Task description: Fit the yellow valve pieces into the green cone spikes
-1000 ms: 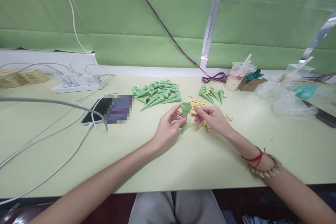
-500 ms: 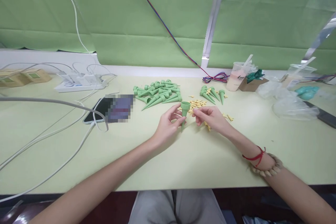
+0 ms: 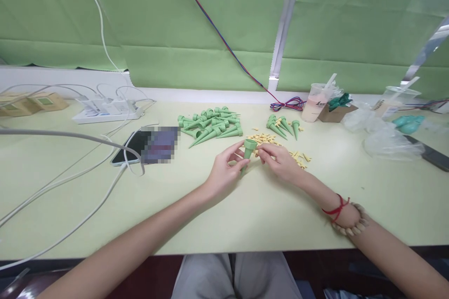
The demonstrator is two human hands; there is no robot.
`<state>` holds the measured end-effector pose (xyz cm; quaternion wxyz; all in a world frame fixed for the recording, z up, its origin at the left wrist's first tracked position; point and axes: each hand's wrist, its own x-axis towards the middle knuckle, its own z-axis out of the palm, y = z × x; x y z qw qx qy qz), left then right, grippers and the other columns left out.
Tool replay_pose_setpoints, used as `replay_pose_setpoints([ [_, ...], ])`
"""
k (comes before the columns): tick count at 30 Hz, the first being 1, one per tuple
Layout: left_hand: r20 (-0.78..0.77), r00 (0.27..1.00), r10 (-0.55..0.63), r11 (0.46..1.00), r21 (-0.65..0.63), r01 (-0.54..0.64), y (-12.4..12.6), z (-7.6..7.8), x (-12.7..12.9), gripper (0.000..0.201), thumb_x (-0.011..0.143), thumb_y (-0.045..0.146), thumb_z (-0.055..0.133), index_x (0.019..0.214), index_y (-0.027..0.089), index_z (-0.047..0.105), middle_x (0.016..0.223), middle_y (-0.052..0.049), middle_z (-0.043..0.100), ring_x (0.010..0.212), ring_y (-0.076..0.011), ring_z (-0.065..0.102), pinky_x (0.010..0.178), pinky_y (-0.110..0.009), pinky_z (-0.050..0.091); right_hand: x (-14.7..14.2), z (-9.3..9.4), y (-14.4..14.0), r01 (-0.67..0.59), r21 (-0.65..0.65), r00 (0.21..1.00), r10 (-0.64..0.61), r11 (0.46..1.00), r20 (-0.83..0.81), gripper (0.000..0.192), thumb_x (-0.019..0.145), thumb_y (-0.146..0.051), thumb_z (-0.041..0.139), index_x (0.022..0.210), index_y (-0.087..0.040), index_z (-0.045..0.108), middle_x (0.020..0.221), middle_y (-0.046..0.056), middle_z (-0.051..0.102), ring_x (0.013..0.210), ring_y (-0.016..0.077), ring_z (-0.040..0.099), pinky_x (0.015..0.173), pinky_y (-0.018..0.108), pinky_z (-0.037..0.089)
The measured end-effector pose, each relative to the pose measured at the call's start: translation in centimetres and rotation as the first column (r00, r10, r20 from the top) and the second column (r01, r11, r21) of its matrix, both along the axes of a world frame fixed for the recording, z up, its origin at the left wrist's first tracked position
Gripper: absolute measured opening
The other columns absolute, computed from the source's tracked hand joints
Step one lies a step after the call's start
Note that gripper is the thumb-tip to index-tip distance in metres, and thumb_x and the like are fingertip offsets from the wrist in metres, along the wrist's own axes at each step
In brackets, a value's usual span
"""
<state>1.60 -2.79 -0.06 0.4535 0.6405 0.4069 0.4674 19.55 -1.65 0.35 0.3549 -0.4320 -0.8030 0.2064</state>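
Observation:
My left hand [image 3: 227, 166] is closed round a green plastic watering spike [image 3: 250, 145], its wide collar up and its tip slanting down. Against the side of that spike, my right hand [image 3: 280, 161] pinches a small yellow plug [image 3: 256, 153], mostly hidden by the fingertips. Just behind both hands lies a loose pile of yellow plugs [image 3: 264, 138], with more of them [image 3: 300, 158] right of the right hand. A heap of green spikes [image 3: 210, 124] lies farther back on the left. Several spikes with yellow pieces among them [image 3: 282, 126] form a smaller group at the back right.
A phone [image 3: 133, 147] with a white cable lies on the left, before a power strip [image 3: 105, 111]. Drink cups [image 3: 313, 103], a small carton [image 3: 336, 113] and plastic bags [image 3: 389, 142] stand at the right. A dark phone-like object [image 3: 435, 155] lies at the far right.
The spike in my left hand has tilted, its collar leaning right. My right hand has come in closer, its fingertips now at the spike's side.

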Motion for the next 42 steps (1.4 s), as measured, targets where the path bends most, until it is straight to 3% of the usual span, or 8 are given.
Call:
replay_pose_setpoints([
  [5,0.063,0.998,0.000,0.994,-0.108,0.007,-0.2,0.6,0.2,0.053,0.069,0.023,0.063,0.120,0.019,0.052,0.082,-0.001,0.052,0.066,-0.0107,0.056,0.058,-0.024,0.048,-0.1,0.0,0.0,-0.148,-0.307,0.972,0.082,0.940,-0.218,0.041,0.090,-0.046,0.027,0.067,-0.017,0.046,0.061,0.000,0.049,0.059,0.0117,0.050,0.061,0.025,0.041],
  [11,0.203,0.979,-0.015,0.952,-0.296,0.076,-0.1,1.2,0.1,0.053,0.068,0.026,0.066,0.118,0.020,0.051,0.079,0.002,0.047,0.063,-0.0110,0.060,0.059,-0.026,0.051,0.3,0.7,-0.4,-0.007,0.094,0.998,0.001,0.996,0.064,0.028,0.091,-0.036,0.033,0.075,-0.019,0.048,0.073,0.002,0.049,0.068,0.0139,0.046,0.063,0.027,0.036],
  [16,0.143,0.987,-0.079,0.974,-0.202,0.107,0.2,0.9,-0.4,0.055,0.068,0.030,0.067,0.120,0.021,0.051,0.079,0.002,0.049,0.065,-0.0113,0.060,0.058,-0.025,0.052,0.3,0.7,-0.5,-0.032,0.146,0.992,0.014,0.989,0.125,0.025,0.092,-0.031,0.030,0.073,-0.020,0.043,0.073,0.001,0.046,0.069,0.0142,0.044,0.065,0.027,0.036],
  [21,0.132,0.984,-0.117,0.962,-0.231,0.145,0.0,0.6,-0.3,0.053,0.068,0.031,0.066,0.118,0.019,0.054,0.079,0.001,0.050,0.065,-0.0125,0.060,0.060,-0.028,0.052,0.1,0.3,-0.6,-0.030,0.075,0.994,0.021,0.997,0.110,0.027,0.093,-0.032,0.029,0.070,-0.020,0.037,0.067,-0.001,0.041,0.062,0.0130,0.040,0.060,0.026,0.033],
  [26,0.015,0.999,-0.052,0.998,-0.031,0.053,0.3,0.1,-0.4,0.051,0.070,0.028,0.063,0.119,0.022,0.055,0.079,-0.001,0.053,0.066,-0.0113,0.055,0.061,-0.026,0.050,-0.1,0.1,-0.5,-0.032,-0.067,0.999,0.029,0.997,-0.041,0.035,0.091,-0.039,0.031,0.062,-0.019,0.035,0.061,-0.002,0.038,0.059,0.0120,0.038,0.058,0.026,0.031],
  [31,0.025,0.999,-0.030,1.000,0.010,0.030,0.4,0.1,-0.4,0.047,0.067,0.026,0.065,0.113,0.023,0.060,0.079,-0.001,0.054,0.068,-0.0119,0.055,0.060,-0.025,0.049,-0.4,0.0,-0.3,-0.265,-0.376,0.927,0.127,0.888,-0.353,0.040,0.088,-0.050,0.031,0.060,-0.021,0.028,0.057,-0.004,0.030,0.052,0.0106,0.037,0.054,0.025,0.035],
  [36,0.201,0.978,-0.063,0.954,-0.275,0.118,0.0,0.8,0.0,0.054,0.066,0.030,0.068,0.118,0.023,0.055,0.079,0.001,0.051,0.062,-0.0112,0.060,0.062,-0.029,0.051,-0.2,0.4,-0.7,-0.034,-0.130,0.996,0.022,0.991,-0.089,0.034,0.091,-0.041,0.028,0.067,-0.020,0.038,0.061,-0.002,0.040,0.056,0.0117,0.039,0.057,0.026,0.032],
  [42,0.223,0.970,-0.101,0.940,-0.296,0.166,-0.1,0.5,0.0,0.048,0.066,0.030,0.069,0.111,0.020,0.059,0.076,0.002,0.049,0.061,-0.0118,0.060,0.061,-0.029,0.052,-0.1,0.6,-0.7,0.006,0.079,0.997,-0.012,0.997,0.078,0.028,0.091,-0.031,0.032,0.066,-0.019,0.039,0.065,-0.001,0.043,0.063,0.0134,0.041,0.061,0.027,0.031],
])
